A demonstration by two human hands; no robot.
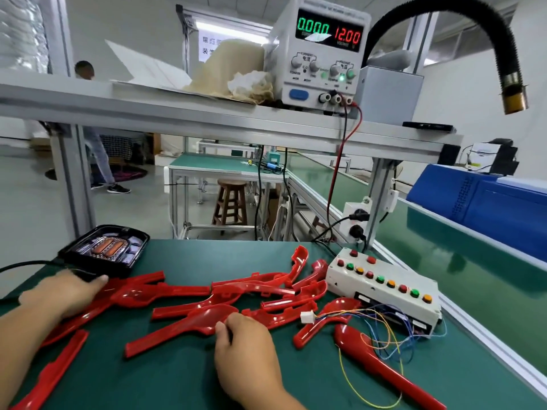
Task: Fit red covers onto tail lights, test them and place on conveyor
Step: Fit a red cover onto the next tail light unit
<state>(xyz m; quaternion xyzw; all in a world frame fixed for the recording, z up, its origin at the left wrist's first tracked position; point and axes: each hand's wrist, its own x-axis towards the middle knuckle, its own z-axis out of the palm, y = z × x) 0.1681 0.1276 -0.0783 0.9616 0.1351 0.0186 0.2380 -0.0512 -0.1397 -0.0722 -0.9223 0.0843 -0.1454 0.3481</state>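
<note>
Seemingly early: right hand (245, 343) pinches a red cover (180, 328), left hand (63, 291) lies flat on others; tail light (103, 250) uncovered.

Bright, even light from a ceiling strip (233, 29) leaves soft shadows on the green mat (177, 380), a white glare patch sits on the power supply display (328, 31), frame rails (118, 105) bow toward the wide-angle edges, and the left hand (63, 291) looks slightly blurred.
</note>
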